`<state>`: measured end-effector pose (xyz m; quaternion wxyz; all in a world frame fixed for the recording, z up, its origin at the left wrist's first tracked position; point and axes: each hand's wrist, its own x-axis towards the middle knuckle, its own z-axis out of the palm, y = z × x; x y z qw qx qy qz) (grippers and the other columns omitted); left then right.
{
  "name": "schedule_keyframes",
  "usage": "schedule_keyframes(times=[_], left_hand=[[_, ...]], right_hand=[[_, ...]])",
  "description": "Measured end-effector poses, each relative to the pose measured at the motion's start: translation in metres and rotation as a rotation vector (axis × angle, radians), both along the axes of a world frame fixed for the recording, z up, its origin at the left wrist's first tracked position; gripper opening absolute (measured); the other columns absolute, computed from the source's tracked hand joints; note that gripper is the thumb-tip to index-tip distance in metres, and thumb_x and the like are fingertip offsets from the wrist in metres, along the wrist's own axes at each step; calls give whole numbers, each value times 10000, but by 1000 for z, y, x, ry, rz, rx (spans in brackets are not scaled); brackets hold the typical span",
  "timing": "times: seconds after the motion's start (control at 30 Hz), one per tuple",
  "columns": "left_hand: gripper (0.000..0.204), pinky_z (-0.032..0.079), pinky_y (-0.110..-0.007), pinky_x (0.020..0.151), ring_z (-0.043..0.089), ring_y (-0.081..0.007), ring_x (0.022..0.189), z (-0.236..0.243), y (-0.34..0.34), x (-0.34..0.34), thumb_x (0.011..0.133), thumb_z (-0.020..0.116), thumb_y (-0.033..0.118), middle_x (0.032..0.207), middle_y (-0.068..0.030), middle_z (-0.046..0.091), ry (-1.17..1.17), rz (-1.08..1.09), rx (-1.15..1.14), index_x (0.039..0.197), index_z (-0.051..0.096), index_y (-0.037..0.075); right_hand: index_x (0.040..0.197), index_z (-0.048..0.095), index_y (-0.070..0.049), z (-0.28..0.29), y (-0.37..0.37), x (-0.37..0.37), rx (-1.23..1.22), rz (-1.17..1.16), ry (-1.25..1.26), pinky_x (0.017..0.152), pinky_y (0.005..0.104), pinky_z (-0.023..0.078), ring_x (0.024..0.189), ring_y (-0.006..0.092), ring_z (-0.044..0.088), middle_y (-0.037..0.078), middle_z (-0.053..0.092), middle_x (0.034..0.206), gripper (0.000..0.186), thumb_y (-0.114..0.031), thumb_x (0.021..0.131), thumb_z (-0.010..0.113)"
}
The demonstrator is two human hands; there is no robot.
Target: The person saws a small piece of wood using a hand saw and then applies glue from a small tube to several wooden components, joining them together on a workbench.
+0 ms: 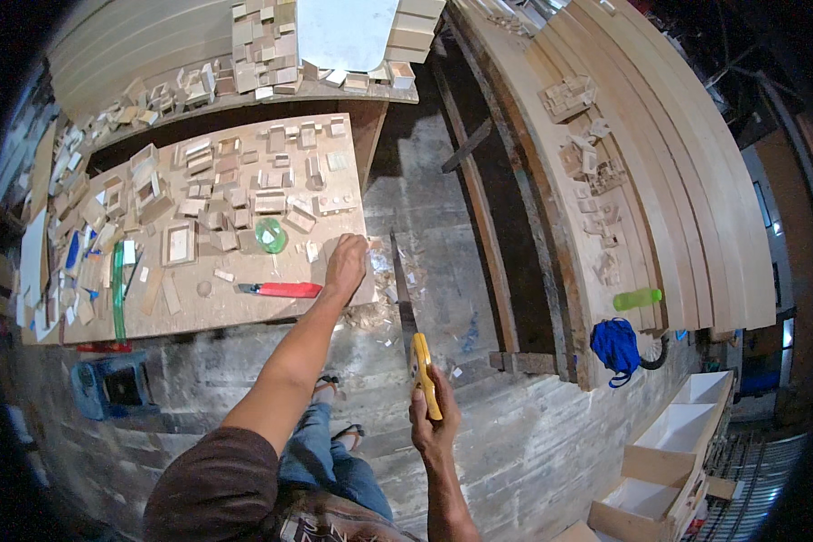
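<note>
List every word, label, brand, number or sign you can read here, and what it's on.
No text can be read clearly.
Shirt front: pale print, cut off by the picture's lower edge and too blurred to read.
Saw in the right hand: no readable lettering.
Red knife on the wooden board: no readable lettering.

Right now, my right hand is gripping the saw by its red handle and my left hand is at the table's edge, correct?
Not quite: the saw has a yellow handle, not a red one. The head view shows your right hand gripping it and your left hand at the edge of the table.
</note>
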<state>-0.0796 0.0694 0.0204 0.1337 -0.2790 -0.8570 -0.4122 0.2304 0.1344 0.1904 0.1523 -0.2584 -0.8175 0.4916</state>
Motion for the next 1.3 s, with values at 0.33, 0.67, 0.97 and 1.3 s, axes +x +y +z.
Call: schedule_keyframes(times=[0.33,0.67,0.97,1.3], left_hand=[[147,505,-411,797,604,-371,900,-5,-8,-8,727,659,-91,912,-182,652,27,-44,151,863,663,-37],[156,502,-417,783,600,-370,900,6,-13,-10,708,627,-118,905,-186,632,0,-97,112,847,628,-46],[145,493,-413,774,588,-369,896,-1,-17,-13,693,593,-131,874,-173,611,-31,-124,96,803,590,-36],[165,511,-388,889,595,-342,1026,-11,-21,-13,765,538,-68,1059,-166,662,-13,-106,18,901,628,-38]], right_hand=[[1309,574,30,-16,3,-75,8,75,35,940,375,506,1137,282,640,229,653,1221,395,-120,948,631],[1300,580,42,-23,4,-78,3,135,102,881,354,526,1064,262,672,240,670,1183,377,-91,950,621],[1269,600,47,7,8,-93,-22,119,-104,821,344,546,978,238,698,242,702,1088,356,-85,939,631],[1244,611,46,-24,9,-68,73,111,46,819,331,548,956,265,720,225,706,1082,349,-73,917,637]])
